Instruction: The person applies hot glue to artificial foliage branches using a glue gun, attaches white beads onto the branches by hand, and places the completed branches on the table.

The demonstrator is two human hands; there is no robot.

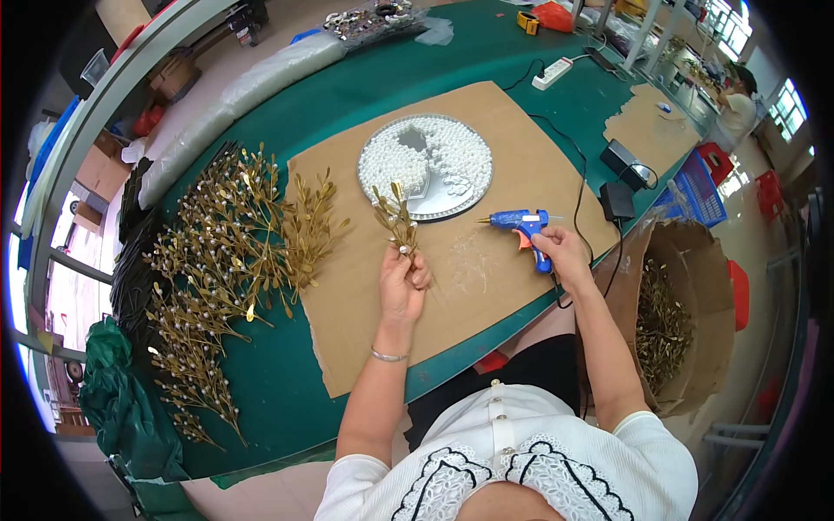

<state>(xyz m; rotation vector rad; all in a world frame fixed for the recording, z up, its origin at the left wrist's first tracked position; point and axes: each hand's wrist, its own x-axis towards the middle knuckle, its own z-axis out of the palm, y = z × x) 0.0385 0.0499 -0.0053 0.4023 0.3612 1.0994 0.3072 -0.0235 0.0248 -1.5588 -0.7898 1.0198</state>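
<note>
My left hand [405,282] pinches the stem end of a gold artificial leaf sprig [397,221], which points upward over the cardboard. In my right hand [560,256] is a blue glue gun [521,221] with an orange trigger, its nozzle directed left toward the sprig. Behind the sprig lies a round tray [455,211] of white pearl beads [387,156], with some bare patches. Many gold sprigs with pearly beads [217,252] are heaped to the left, partly on the cardboard sheet [347,339].
The table top [269,382] is green. A cable runs from the glue gun past black adapters [617,201] and a power strip [552,74]. At right stand a cardboard box [708,321] of gold sprigs and a blue crate [699,191]. Another person [737,117] sits at far right.
</note>
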